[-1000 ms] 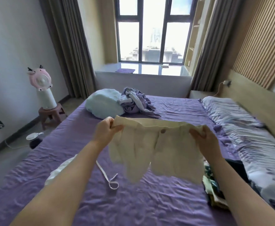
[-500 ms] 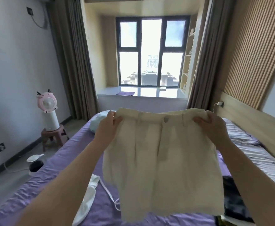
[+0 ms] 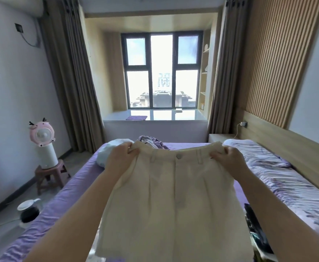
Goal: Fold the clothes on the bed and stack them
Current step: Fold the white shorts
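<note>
A pair of cream shorts (image 3: 173, 201) with a front button and belt loops hangs spread out in the air over the purple bed (image 3: 73, 188). My left hand (image 3: 120, 158) grips the left end of its waistband and my right hand (image 3: 228, 157) grips the right end. Behind the shorts, at the far end of the bed, a crumpled purple garment (image 3: 151, 140) lies next to a pale blue bundle (image 3: 105, 154). A dark pile of clothes (image 3: 257, 231) shows at the bed's right side, mostly hidden by my right arm.
A patterned pillow and quilt (image 3: 279, 176) run along the wooden headboard on the right. Left of the bed stand a pink fan (image 3: 41, 137) on a small stool (image 3: 49, 176) and a kettle (image 3: 28, 211) on the floor. A window seat (image 3: 155, 118) lies beyond the bed.
Both hands have lifted the shorts from low over the bed up to full hanging length, and my view has tilted upward toward the window.
</note>
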{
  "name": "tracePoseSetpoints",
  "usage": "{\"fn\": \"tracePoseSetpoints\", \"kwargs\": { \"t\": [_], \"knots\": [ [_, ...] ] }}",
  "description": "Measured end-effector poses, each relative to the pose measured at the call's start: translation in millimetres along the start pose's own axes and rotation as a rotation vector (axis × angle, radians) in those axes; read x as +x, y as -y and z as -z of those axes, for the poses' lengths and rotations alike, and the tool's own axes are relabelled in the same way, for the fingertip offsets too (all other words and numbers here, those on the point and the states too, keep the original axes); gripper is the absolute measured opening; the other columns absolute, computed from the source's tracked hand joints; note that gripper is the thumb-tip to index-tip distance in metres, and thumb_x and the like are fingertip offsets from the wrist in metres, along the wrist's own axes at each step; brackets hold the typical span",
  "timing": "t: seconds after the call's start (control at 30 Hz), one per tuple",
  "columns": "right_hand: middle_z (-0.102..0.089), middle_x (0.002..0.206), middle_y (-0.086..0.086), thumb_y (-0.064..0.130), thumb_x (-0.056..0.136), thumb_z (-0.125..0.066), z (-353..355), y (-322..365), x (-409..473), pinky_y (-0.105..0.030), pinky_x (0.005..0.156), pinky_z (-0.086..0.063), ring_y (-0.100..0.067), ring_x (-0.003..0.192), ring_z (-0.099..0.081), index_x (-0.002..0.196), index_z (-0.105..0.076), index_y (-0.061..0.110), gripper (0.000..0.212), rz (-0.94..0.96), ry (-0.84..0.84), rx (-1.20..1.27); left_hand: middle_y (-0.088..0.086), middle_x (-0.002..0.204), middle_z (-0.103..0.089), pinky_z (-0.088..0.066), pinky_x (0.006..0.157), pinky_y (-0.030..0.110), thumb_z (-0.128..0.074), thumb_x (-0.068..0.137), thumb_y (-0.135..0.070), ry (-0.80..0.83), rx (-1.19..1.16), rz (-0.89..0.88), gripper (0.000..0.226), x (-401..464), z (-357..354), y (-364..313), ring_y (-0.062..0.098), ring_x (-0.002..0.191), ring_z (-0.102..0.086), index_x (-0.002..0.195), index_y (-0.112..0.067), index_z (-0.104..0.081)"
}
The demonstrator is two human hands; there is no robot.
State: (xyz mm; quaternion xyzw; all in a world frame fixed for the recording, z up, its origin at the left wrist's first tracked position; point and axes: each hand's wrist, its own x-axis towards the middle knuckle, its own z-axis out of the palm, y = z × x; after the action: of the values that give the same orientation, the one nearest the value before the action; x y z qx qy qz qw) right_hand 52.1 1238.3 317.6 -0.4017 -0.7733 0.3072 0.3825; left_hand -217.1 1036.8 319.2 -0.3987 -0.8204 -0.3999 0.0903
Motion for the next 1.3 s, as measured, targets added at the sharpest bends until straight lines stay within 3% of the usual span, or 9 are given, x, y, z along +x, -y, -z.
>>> {"fn": "tracePoseSetpoints", "kwargs": {
  "t": [0.13,0.27,0.43,0.63,0.9,1.03,1.13,1.23,1.3],
  "knots": [
    [-0.071,0.086,-0.014,0.021,0.082,-0.072,-23,16,-10,-0.039,0.076,-0.050,-0.031,0.084,-0.065,0.090,-0.068,0.002,0.021,-0.118,-0.072,0.183,-0.009,0.066,-0.058,-0.036,0.060,0.029,-0.059,0.084,-0.037,-0.071,-0.183,0.196,0.017,-7,-19,-18,0.015,0.067,-0.055,0.079,-0.022,-0.053],
    [-0.068,0.094,-0.018,0.020,0.079,-0.075,-51,44,-28,-0.052,0.081,-0.052,-0.035,0.090,-0.065,0.099,-0.059,0.001,0.032,-0.134,-0.006,0.301,0.000,0.072,-0.069,-0.052,0.074,0.037,-0.059,0.072,-0.046,-0.010,-0.477,0.248,0.027,-25,-40,-42,0.021,0.074,-0.065,0.076,-0.020,-0.059],
    [-0.065,0.082,-0.004,0.024,0.080,-0.072,-87,64,-55,-0.027,0.066,-0.043,-0.022,0.077,-0.060,0.095,-0.057,0.009,0.026,0.044,0.035,0.145,0.007,0.071,-0.068,-0.049,0.067,0.038,-0.066,0.087,-0.030,0.087,-0.687,0.161,0.022,-44,-65,-68,0.016,0.065,-0.058,0.078,-0.010,-0.064],
    [-0.065,0.082,0.001,0.017,0.080,-0.073,-91,59,-63,-0.020,0.066,-0.045,-0.015,0.077,-0.062,0.099,-0.059,0.010,0.024,0.042,0.022,0.182,0.004,0.067,-0.062,-0.042,0.062,0.030,-0.063,0.091,-0.022,0.204,-0.799,0.174,0.025,-45,-67,-65,0.009,0.063,-0.051,0.079,-0.001,-0.067],
    [-0.063,0.114,-0.012,-0.008,0.084,-0.045,-96,47,-71,-0.037,0.074,-0.059,-0.018,0.100,-0.064,0.129,-0.056,0.008,0.049,0.143,0.301,0.306,0.007,0.081,-0.064,-0.049,0.069,0.029,-0.065,0.089,-0.029,0.312,-0.788,0.159,0.028,-45,-67,-63,0.015,0.075,-0.060,0.095,-0.002,-0.062],
    [-0.059,0.107,0.001,0.001,0.082,-0.066,-87,27,-58,-0.037,0.090,-0.049,-0.020,0.101,-0.059,0.119,-0.062,0.009,0.038,0.203,-0.001,0.202,0.013,0.080,-0.055,-0.040,0.063,0.026,-0.055,0.096,-0.021,0.317,-0.824,0.146,0.022,-41,-61,-61,0.018,0.075,-0.047,0.097,0.000,-0.061],
    [-0.047,0.133,-0.001,0.022,0.077,-0.078,-79,11,-46,-0.037,0.103,-0.039,-0.016,0.124,-0.045,0.141,-0.040,0.015,0.075,0.073,0.007,0.273,0.001,0.076,-0.062,-0.044,0.062,0.018,-0.053,0.098,-0.022,0.356,-0.843,0.129,0.018,-41,-57,-59,0.007,0.067,-0.053,0.093,-0.008,-0.063],
    [-0.051,0.132,0.010,0.033,0.063,-0.085,-75,-2,-42,-0.018,0.091,-0.046,0.004,0.113,-0.053,0.151,-0.011,0.023,0.115,-0.116,0.283,0.566,-0.006,0.075,-0.067,-0.049,0.062,0.015,-0.053,0.097,-0.022,0.376,-0.903,0.119,0.016,-42,-51,-52,0.004,0.067,-0.058,0.092,-0.013,-0.065],
    [-0.062,0.122,0.002,0.035,0.052,-0.090,-75,-13,-46,-0.027,0.089,-0.052,-0.009,0.108,-0.062,0.147,-0.025,0.020,0.117,-0.175,0.405,0.688,-0.001,0.080,-0.067,-0.050,0.065,0.019,-0.052,0.097,-0.021,0.378,-0.942,0.125,0.016,-43,-47,-47,0.009,0.072,-0.059,0.093,-0.012,-0.065]
  ]
}}
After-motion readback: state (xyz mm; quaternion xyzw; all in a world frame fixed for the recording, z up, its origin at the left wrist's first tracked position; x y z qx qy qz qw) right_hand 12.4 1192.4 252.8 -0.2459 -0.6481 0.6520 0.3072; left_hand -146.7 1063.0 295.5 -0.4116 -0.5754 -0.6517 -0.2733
